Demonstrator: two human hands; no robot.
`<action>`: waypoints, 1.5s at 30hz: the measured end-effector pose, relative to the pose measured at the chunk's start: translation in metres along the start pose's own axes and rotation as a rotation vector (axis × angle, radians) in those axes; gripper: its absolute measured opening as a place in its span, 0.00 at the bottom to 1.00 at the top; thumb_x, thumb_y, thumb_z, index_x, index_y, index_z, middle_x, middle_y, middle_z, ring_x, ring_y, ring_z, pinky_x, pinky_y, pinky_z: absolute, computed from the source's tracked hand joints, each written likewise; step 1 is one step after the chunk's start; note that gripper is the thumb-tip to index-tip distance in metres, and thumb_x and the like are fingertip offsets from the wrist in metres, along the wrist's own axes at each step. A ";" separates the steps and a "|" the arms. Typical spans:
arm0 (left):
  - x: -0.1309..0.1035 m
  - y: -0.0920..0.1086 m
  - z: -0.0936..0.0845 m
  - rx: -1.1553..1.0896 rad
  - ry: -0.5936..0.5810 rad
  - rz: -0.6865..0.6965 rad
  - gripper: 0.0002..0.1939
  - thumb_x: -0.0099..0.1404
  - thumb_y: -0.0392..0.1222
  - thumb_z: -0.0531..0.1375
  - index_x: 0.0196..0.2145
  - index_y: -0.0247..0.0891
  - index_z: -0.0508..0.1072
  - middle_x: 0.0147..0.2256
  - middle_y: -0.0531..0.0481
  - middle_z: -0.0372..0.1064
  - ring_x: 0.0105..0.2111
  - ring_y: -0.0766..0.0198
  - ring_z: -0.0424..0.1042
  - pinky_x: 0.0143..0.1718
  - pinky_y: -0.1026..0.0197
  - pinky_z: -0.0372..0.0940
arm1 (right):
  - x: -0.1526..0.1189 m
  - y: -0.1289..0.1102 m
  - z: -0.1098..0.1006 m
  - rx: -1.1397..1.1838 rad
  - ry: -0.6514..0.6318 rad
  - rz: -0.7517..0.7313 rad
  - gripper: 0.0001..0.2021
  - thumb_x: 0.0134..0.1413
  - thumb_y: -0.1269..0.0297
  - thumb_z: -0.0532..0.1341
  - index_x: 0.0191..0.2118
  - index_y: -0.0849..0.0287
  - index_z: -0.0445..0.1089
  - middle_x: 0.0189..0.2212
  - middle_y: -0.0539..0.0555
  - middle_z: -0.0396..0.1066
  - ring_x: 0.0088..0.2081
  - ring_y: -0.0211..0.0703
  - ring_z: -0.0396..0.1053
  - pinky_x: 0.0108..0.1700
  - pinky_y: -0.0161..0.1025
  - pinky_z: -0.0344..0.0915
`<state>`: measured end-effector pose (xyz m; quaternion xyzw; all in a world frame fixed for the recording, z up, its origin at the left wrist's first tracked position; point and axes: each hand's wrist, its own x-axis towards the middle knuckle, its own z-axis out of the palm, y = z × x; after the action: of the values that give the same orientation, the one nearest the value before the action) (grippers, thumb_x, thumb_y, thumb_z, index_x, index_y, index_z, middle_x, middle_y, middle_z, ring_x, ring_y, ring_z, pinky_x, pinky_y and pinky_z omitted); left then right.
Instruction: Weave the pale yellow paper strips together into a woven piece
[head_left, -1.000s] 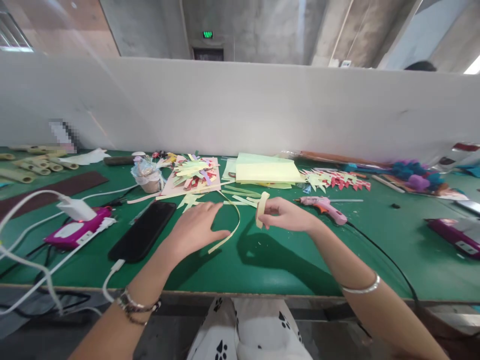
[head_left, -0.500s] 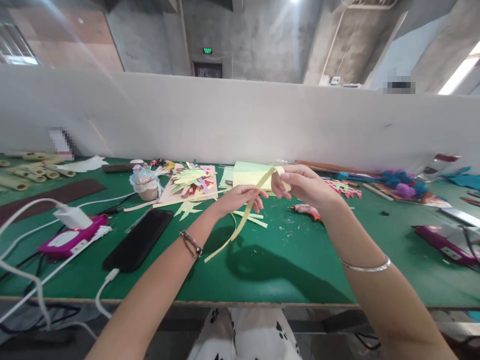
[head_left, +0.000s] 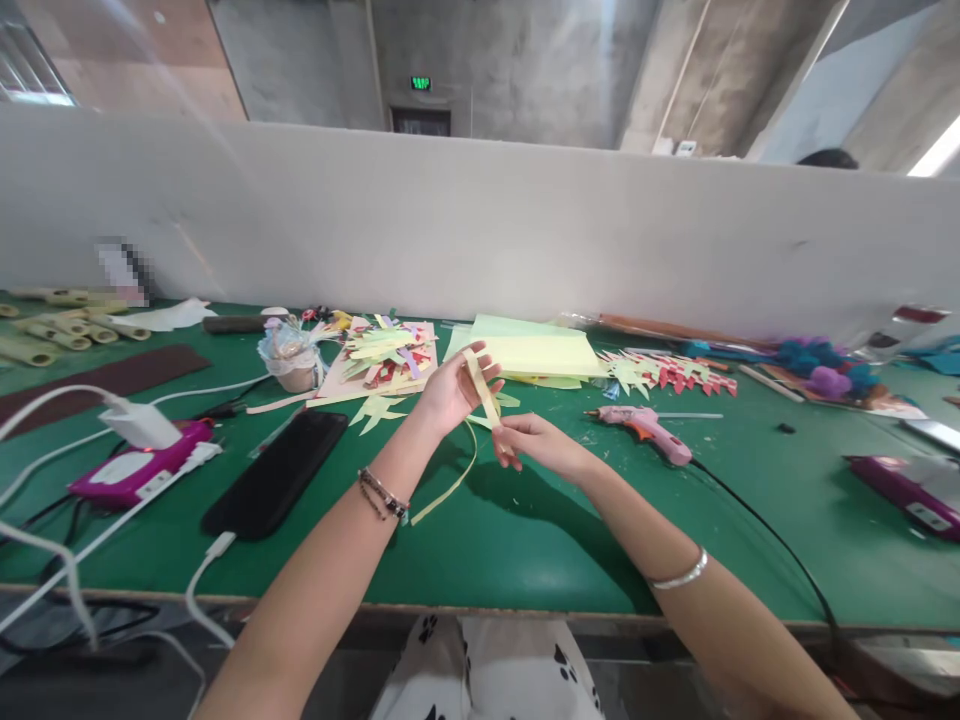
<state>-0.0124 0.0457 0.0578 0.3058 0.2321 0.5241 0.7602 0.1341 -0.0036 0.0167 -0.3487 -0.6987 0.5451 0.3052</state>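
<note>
A narrow pale yellow paper strip (head_left: pixel 484 388) runs between my hands above the green table. My left hand (head_left: pixel 450 395), palm turned up, has the strip across its fingers, its upper end by the fingertips. Lower and to the right, my right hand (head_left: pixel 541 443) pinches the strip between thumb and fingers. A thin yellow curl of paper (head_left: pixel 454 487) trails below my left hand toward the table; whether it belongs to the same strip I cannot tell. Light green cut paper pieces (head_left: pixel 375 411) lie left of my hands.
A pink glue gun (head_left: pixel 649 428) with a black cord lies at right. Behind are yellow paper sheets (head_left: pixel 540 352), red and green paper cutouts (head_left: pixel 675 372) and a heap of paper scraps (head_left: pixel 386 352). At left sit a black phone (head_left: pixel 277 475) and a purple power strip (head_left: pixel 142 470).
My right hand has come down and left, from above to below my left hand. My left palm has turned up. The strip's looped part is now drawn straight, and the glue gun is uncovered.
</note>
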 end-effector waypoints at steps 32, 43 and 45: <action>-0.027 0.000 0.002 1.313 -0.331 0.224 0.18 0.61 0.53 0.53 0.25 0.36 0.70 0.14 0.56 0.60 0.13 0.72 0.59 0.20 0.67 0.57 | -0.014 -0.016 -0.030 -0.186 0.942 -0.350 0.08 0.50 0.58 0.57 0.29 0.56 0.60 0.24 0.48 0.61 0.26 0.36 0.60 0.30 0.35 0.59; -0.042 0.012 -0.001 1.560 -0.507 0.173 0.19 0.65 0.51 0.48 0.26 0.37 0.70 0.19 0.54 0.65 0.17 0.69 0.62 0.22 0.67 0.55 | -0.027 -0.029 -0.014 -1.063 0.419 -0.340 0.10 0.59 0.62 0.52 0.31 0.54 0.69 0.30 0.49 0.73 0.34 0.41 0.68 0.56 0.51 0.34; -0.045 0.014 -0.003 1.575 -0.457 0.178 0.19 0.64 0.52 0.50 0.25 0.37 0.70 0.17 0.54 0.63 0.17 0.69 0.61 0.21 0.67 0.54 | -0.027 -0.028 -0.017 -1.025 0.440 -0.311 0.11 0.59 0.61 0.53 0.29 0.56 0.69 0.27 0.49 0.73 0.31 0.39 0.67 0.54 0.50 0.37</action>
<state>-0.0391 0.0074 0.0669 0.8657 0.3462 0.1907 0.3072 0.1586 -0.0206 0.0467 -0.4501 -0.8367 0.0006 0.3120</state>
